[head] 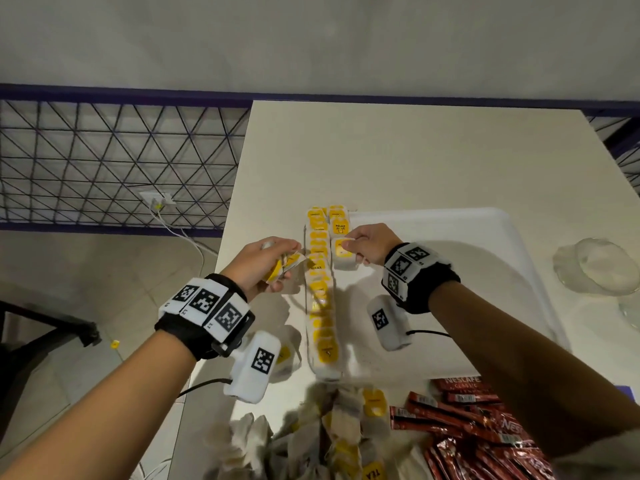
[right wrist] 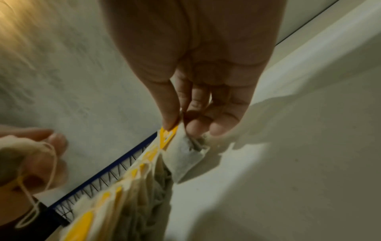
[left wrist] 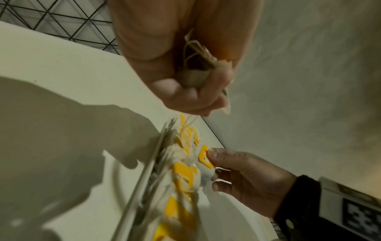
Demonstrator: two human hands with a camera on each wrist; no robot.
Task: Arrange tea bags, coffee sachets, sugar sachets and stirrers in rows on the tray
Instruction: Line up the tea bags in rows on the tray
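A long row of tea bags (head: pixel 320 299) with yellow tags runs along the left edge of the white tray (head: pixel 485 237). A short second row (head: pixel 338 221) stands beside it at the far end. My right hand (head: pixel 363 245) pinches a tea bag (head: pixel 343 258) (right wrist: pixel 185 154) by its yellow tag, low over that second row. My left hand (head: pixel 273 263) grips another tea bag (head: pixel 289 266) (left wrist: pixel 193 78), string trailing, just left of the tray edge. A heap of loose tea bags (head: pixel 329 434) and red coffee sachets (head: pixel 467 427) lie near me.
A clear glass bowl (head: pixel 595 265) stands right of the tray. The white table (head: pixel 398 150) ends at its left edge, with floor, a wire-mesh fence (head: pixel 104 161) and a wall socket beyond. One yellow tag lies on the floor (head: pixel 115 344).
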